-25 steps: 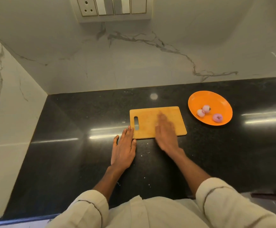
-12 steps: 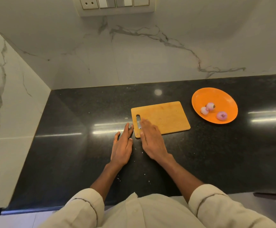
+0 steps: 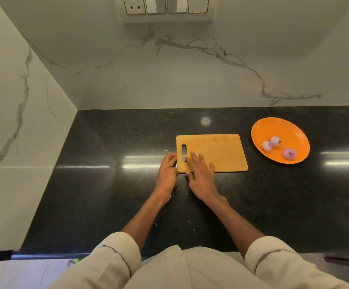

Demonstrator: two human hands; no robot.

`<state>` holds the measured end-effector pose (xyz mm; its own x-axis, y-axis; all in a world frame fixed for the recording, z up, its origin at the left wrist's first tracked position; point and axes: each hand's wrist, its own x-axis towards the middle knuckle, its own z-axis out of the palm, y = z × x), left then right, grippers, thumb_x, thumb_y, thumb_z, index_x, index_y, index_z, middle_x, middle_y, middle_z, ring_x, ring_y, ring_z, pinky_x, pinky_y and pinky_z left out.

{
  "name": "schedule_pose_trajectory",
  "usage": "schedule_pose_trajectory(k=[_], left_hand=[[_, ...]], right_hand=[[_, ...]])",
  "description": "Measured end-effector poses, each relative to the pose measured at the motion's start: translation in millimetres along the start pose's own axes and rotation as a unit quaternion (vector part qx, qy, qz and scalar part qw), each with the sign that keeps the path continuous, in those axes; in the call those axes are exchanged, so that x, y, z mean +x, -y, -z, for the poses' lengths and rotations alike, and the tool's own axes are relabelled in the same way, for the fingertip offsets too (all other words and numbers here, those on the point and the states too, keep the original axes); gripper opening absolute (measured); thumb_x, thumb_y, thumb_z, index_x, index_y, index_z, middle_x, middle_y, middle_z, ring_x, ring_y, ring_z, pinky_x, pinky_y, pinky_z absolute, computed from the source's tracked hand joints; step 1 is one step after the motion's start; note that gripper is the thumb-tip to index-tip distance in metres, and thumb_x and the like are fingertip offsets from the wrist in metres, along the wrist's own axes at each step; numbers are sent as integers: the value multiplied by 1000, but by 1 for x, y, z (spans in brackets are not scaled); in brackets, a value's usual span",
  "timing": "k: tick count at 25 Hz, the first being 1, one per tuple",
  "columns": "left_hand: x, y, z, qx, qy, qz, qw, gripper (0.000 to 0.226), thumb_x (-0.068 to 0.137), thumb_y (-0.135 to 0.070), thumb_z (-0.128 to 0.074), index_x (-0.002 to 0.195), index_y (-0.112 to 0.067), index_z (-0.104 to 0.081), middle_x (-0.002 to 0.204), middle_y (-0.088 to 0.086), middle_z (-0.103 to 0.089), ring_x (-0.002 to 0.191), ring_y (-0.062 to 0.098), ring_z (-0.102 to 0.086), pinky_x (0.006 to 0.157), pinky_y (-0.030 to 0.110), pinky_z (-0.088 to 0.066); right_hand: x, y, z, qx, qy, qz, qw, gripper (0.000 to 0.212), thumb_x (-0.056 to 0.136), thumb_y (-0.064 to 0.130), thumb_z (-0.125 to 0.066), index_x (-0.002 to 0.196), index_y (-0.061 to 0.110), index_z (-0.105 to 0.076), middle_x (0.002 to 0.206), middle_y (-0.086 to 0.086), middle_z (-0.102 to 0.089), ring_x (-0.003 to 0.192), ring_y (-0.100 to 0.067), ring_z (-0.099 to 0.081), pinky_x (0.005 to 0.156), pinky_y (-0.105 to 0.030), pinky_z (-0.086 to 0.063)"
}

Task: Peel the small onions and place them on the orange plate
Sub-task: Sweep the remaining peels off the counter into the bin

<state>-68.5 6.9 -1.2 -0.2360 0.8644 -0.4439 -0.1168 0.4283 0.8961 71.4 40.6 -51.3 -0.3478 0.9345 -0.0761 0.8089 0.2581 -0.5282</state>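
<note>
A black stone counter [image 3: 107, 195] with fine speckles fills the lower part of the view. It is glossy and shows long white streaks of reflected light and one small round bright spot near the back. Small pale crumbs lie scattered on it. Behind the counter stands a white marble wall [image 3: 190, 80] with grey veins, and a second marble wall [image 3: 13, 122] of the same kind closes the left side, so they meet in a corner. High on the back wall is a switch panel [image 3: 165, 7] with one socket and several switches. At the bottom left a strip of pale floor [image 3: 23, 274] is visible.
</note>
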Motion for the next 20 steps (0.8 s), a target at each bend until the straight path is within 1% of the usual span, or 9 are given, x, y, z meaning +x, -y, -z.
schedule_pose_trajectory(k=[3, 7, 9, 10, 12, 14, 17, 18, 20], left_hand=[[13, 3, 7, -71, -34, 23, 997, 60, 95, 2, -49, 152, -17, -50, 143, 3, -67, 136, 16, -58, 98, 24, -46], [24, 0, 15, -124, -44, 70, 989, 57, 104, -7, -52, 159, -9, -39, 135, 10, -72, 129, 21, -64, 97, 29, -51], [23, -5, 14, -114, -33, 74, 990, 58, 105, -10, -55, 160, -9, -37, 139, 12, -69, 128, 18, -64, 93, 26, -51], [24, -5, 14, -100, -30, 74, 992, 60, 105, -15, -59, 161, -10, -38, 143, 11, -68, 130, 18, -63, 98, 27, -50], [26, -6, 12, -47, -36, 65, 996, 63, 104, -26, -63, 162, -15, -39, 147, 8, -64, 135, 18, -60, 116, 37, -45], [26, -10, 5, -11, -48, 59, 997, 58, 107, -28, -56, 162, -19, -39, 148, 7, -62, 135, 19, -60, 119, 43, -44], [28, -19, -6, -42, -65, 66, 995, 47, 107, -17, -48, 155, -20, -44, 135, 11, -64, 121, 23, -63, 93, 36, -53], [31, -22, -9, -64, -71, 75, 993, 46, 106, -15, -48, 152, -18, -47, 132, 14, -64, 118, 26, -64, 85, 34, -52], [35, -24, -11, -95, -80, 89, 988, 45, 102, -14, -50, 146, -9, -52, 116, 9, -63, 103, 22, -63, 75, 32, -51]], right_hand=[[-9, 3, -8, -30, 33, 100, 994, 60, 111, 31, -41, 168, 25, -21, 177, 8, -6, 162, -9, 4, 131, -54, -1], [-21, -2, -4, 23, 77, 171, 982, 52, 110, 19, -43, 161, 25, -40, 172, 8, -27, 158, 2, -7, 132, -47, -12], [-27, -3, 5, 133, 41, 112, 984, 52, 108, 16, -52, 157, 29, -47, 168, 9, -36, 154, 6, -16, 131, -44, -20], [-29, -8, 10, 160, -11, 78, 984, 53, 105, 16, -57, 155, 32, -49, 168, 9, -36, 155, 4, -18, 130, -44, -23], [-25, -25, 17, 94, -120, 17, 988, 54, 102, 20, -62, 153, 33, -50, 169, 10, -33, 161, -10, -17, 130, -52, -22], [-16, -39, 23, 7, -111, -45, 993, 58, 102, 39, -62, 157, 37, -42, 173, 10, -22, 163, -23, -9, 128, -62, -16], [-10, -39, 21, -62, -2, -40, 997, 73, 95, 70, -56, 160, 49, -30, 176, 15, -5, 163, -30, 10, 125, -65, 5], [-9, -38, 20, -72, 11, -33, 997, 73, 94, 72, -56, 159, 51, -30, 176, 15, -3, 162, -30, 13, 123, -67, 6], [-8, -34, 20, -85, 9, -31, 996, 69, 94, 71, -57, 157, 54, -34, 176, 13, -7, 162, -33, 11, 122, -71, 3]])
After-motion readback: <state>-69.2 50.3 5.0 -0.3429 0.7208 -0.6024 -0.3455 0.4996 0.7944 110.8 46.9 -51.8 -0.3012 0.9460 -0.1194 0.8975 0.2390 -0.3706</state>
